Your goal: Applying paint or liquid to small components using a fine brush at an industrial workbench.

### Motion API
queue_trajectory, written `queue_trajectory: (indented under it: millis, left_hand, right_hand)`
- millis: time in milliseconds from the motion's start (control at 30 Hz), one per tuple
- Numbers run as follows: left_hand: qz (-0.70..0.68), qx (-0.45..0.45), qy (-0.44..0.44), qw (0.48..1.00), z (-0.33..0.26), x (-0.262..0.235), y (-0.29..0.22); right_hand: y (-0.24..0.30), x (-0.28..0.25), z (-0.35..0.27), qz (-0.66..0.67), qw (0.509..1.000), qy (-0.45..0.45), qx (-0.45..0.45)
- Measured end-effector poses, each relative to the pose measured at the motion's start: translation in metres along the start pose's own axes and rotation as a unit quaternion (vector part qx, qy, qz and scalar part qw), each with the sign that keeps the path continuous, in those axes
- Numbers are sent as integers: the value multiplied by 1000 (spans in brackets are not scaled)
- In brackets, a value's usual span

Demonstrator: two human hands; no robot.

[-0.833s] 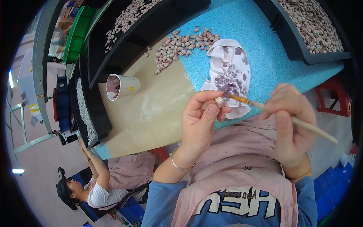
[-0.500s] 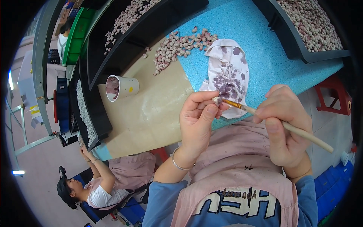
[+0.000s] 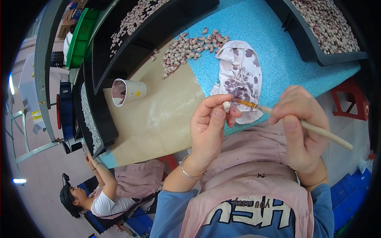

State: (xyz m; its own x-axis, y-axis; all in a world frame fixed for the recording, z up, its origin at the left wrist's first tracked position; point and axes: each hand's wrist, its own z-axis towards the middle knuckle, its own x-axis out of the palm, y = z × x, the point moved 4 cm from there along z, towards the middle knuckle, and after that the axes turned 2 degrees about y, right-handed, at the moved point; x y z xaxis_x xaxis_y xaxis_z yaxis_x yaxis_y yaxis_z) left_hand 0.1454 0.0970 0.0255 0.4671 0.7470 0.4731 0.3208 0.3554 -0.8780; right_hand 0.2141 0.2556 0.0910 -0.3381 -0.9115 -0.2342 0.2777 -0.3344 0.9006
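My left hand [image 3: 209, 127] pinches a small pale bead-like piece [image 3: 226, 106] between thumb and fingers, held above the table's near edge. My right hand [image 3: 301, 131] grips a thin wooden-handled paintbrush [image 3: 313, 128] whose tip touches the piece. Just behind my hands lies a white cloth [image 3: 240, 75] stained with purple blotches on the blue table top [image 3: 274, 51]. A loose heap of small pinkish pieces [image 3: 186, 49] lies beyond the cloth.
A white paper cup [image 3: 127, 91] with purple paint inside lies on a tan sheet [image 3: 158, 119]. Black trays [image 3: 329, 35] full of small pieces stand at the far left and right. Another person [image 3: 107, 194] sits at the lower left. A red stool [image 3: 351, 101] stands to the right.
My two hands have stayed close together; the brush tip has shifted slightly against the small piece. The person at the lower left has barely moved.
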Motion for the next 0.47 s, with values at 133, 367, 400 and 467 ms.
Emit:
queue_trajectory:
  millis: [133, 367, 400, 467]
  left_hand:
    - [-7, -3, -14, 1000, 1, -1, 1]
    - [-18, -5, -17, 1000, 0, -2, 2]
    - [-28, -4, -11, 1000, 0, -2, 2]
    - [-40, -4, 3, 999, 0, -3, 2]
  right_hand:
    - [-1, -4, -3, 51, 997, -49, 30]
    - [-1, 5, 0, 27, 999, 39, 2]
    - [-3, 3, 0, 11, 1000, 14, -20]
    - [-7, -1, -2, 15, 999, -28, -28]
